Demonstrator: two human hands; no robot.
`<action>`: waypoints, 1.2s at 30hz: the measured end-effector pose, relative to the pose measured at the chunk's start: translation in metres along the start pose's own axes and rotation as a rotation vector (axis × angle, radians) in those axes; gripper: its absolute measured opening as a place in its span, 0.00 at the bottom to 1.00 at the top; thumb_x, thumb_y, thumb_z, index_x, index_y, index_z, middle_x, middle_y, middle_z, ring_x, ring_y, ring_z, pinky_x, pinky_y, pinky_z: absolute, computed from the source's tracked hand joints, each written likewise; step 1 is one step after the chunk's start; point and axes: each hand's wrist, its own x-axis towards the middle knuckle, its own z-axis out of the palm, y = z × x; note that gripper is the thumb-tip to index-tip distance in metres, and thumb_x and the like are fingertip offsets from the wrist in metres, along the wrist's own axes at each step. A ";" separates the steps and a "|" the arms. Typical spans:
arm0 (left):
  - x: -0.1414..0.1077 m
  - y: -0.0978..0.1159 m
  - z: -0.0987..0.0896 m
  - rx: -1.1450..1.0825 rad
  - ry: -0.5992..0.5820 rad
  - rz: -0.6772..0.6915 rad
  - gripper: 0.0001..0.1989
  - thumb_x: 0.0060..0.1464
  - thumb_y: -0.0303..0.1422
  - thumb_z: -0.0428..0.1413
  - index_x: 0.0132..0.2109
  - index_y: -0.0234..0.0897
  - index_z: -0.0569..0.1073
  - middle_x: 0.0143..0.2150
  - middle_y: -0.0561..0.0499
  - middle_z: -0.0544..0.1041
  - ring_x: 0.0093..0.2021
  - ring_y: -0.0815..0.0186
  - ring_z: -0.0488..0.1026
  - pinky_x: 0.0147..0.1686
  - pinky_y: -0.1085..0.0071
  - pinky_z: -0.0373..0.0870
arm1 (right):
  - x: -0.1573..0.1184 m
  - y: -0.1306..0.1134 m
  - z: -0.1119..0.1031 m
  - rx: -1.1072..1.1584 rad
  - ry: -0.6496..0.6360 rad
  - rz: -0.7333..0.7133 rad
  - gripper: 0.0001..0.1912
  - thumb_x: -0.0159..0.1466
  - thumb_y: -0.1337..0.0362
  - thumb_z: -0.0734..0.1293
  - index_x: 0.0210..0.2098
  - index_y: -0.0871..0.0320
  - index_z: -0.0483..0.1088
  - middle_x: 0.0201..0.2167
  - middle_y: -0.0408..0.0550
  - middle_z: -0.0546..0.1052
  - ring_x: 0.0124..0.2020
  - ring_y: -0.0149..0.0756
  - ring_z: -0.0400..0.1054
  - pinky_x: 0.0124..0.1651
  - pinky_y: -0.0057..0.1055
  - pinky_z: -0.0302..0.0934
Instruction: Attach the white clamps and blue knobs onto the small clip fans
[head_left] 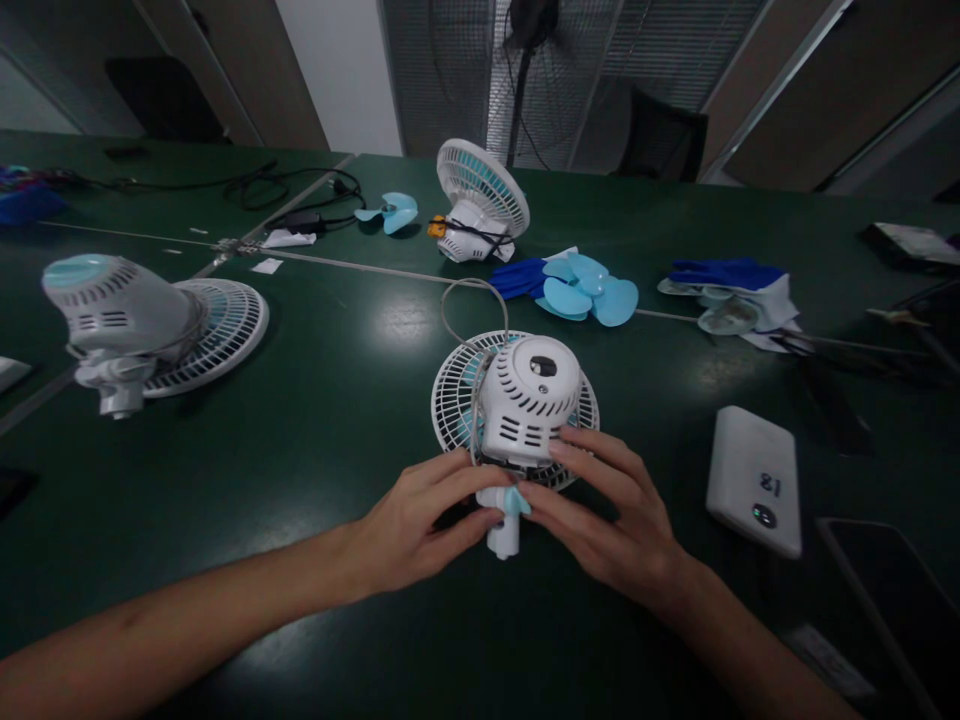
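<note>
A small white fan (pixel 531 400) lies face down on its round grille, its motor housing upward. At the near end of the housing is a white neck joint (pixel 502 535) with a light blue knob (pixel 516 500). My left hand (pixel 420 515) pinches this joint from the left between thumb and fingers. From the right, my right hand (pixel 611 505) has its index fingertip at the blue knob, while other fingers rest against the housing's near side. Its thumb is hidden. A thin grey cord (pixel 474 400) runs along the housing's left side and loops behind it.
On the green table (pixel 337 420), a second fan (pixel 142 320) lies at left and a third (pixel 480 205) stands behind. Light blue blades (pixel 589 290) lie on blue gloves (pixel 517 278). Right are more gloves (pixel 739 290), a white power bank (pixel 754 480) and a dark phone (pixel 892 590).
</note>
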 end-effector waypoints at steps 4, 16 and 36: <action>0.000 -0.001 0.001 0.011 0.001 0.008 0.15 0.67 0.30 0.54 0.59 0.37 0.69 0.42 0.46 0.73 0.36 0.66 0.71 0.35 0.70 0.73 | 0.008 -0.010 0.003 0.019 0.029 0.077 0.14 0.62 0.70 0.75 0.47 0.56 0.74 0.59 0.52 0.67 0.61 0.49 0.64 0.59 0.47 0.70; 0.008 0.010 -0.005 -0.036 0.005 -0.221 0.13 0.63 0.37 0.61 0.51 0.38 0.72 0.37 0.52 0.78 0.31 0.70 0.74 0.29 0.76 0.72 | -0.001 -0.020 0.006 0.057 0.134 0.222 0.09 0.62 0.75 0.69 0.41 0.57 0.74 0.57 0.53 0.70 0.57 0.50 0.67 0.55 0.51 0.70; 0.058 -0.116 -0.139 0.393 0.437 -0.473 0.24 0.64 0.46 0.55 0.60 0.36 0.70 0.39 0.48 0.81 0.36 0.61 0.77 0.40 0.66 0.74 | -0.005 -0.008 0.011 0.162 0.112 0.458 0.08 0.67 0.72 0.64 0.40 0.55 0.74 0.54 0.53 0.71 0.53 0.46 0.68 0.48 0.46 0.70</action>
